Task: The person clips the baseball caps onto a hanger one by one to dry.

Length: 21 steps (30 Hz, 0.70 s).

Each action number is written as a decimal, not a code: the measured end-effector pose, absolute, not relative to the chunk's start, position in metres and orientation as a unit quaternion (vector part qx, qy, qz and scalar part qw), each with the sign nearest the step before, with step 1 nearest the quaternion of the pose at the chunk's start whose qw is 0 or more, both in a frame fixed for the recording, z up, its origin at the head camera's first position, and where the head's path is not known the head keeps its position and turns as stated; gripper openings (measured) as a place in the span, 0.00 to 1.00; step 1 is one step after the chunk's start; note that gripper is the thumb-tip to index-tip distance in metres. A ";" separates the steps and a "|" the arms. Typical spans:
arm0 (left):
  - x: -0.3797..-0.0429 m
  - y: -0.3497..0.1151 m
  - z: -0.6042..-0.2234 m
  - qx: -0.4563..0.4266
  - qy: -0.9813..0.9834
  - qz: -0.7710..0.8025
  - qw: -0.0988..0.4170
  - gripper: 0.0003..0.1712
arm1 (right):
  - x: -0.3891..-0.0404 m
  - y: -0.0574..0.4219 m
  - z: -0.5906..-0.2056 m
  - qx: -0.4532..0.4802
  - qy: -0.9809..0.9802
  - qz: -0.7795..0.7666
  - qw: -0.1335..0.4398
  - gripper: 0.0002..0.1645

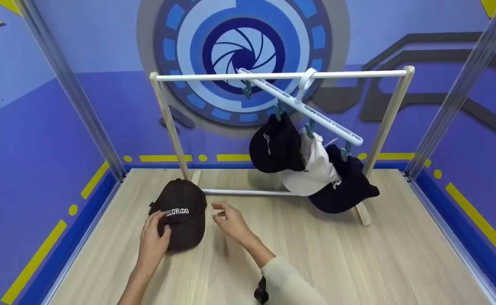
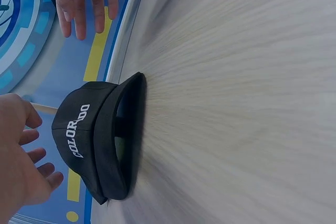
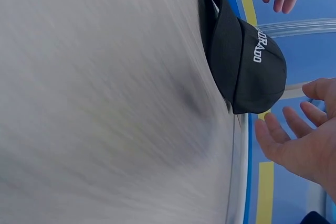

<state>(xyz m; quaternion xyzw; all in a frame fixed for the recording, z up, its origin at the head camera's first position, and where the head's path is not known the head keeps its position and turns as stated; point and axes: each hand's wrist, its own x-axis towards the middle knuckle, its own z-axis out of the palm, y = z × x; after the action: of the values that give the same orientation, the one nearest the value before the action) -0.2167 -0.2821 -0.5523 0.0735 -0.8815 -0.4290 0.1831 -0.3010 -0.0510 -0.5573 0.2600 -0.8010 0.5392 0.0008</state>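
A dark baseball cap with white COLORADO lettering sits on the wooden tabletop, its brim toward the near side. My left hand is at the cap's left, overlapping its front in the head view. Seen from the left wrist, a gap shows between the loosely bent fingers and the cap's lettered crown. Just right of the cap hovers my right hand, fingers relaxed and holding nothing. The right wrist view shows the fingers spread close to the crown.
Behind stands a wooden rack with a white bar. From it hangs a tilted white clip hanger, carrying a black cap, a white cap and another dark cap. One teal clip at its far end holds nothing.
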 end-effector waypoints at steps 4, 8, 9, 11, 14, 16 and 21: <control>-0.220 -0.283 -0.550 0.074 -0.883 -0.427 0.182 0.26 | -0.303 -0.056 -0.556 0.252 -0.797 0.549 -0.003 0.21; -0.223 -0.285 -0.546 0.074 -0.887 -0.421 0.176 0.27 | -0.306 -0.061 -0.557 0.250 -0.795 0.553 -0.005 0.21; -0.225 -0.286 -0.545 0.073 -0.887 -0.420 0.176 0.27 | -0.307 -0.062 -0.557 0.250 -0.795 0.553 -0.006 0.21; -0.227 -0.287 -0.544 0.072 -0.887 -0.419 0.178 0.27 | -0.310 -0.065 -0.558 0.248 -0.798 0.549 -0.007 0.21; -0.232 -0.288 -0.544 0.074 -0.886 -0.421 0.182 0.27 | -0.313 -0.069 -0.557 0.246 -0.802 0.545 -0.010 0.21; -0.236 -0.289 -0.545 0.077 -0.884 -0.423 0.183 0.28 | -0.315 -0.071 -0.556 0.246 -0.804 0.542 -0.010 0.21; -0.247 -0.290 -0.544 0.081 -0.882 -0.428 0.182 0.28 | -0.318 -0.077 -0.554 0.245 -0.806 0.539 0.003 0.22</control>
<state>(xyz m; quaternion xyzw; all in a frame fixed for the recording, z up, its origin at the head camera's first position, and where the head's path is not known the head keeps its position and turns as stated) -0.2470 -0.2900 -0.5444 0.0812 -0.8816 -0.4280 0.1818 -0.3178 -0.0774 -0.5540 0.2452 -0.8061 0.5385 0.0034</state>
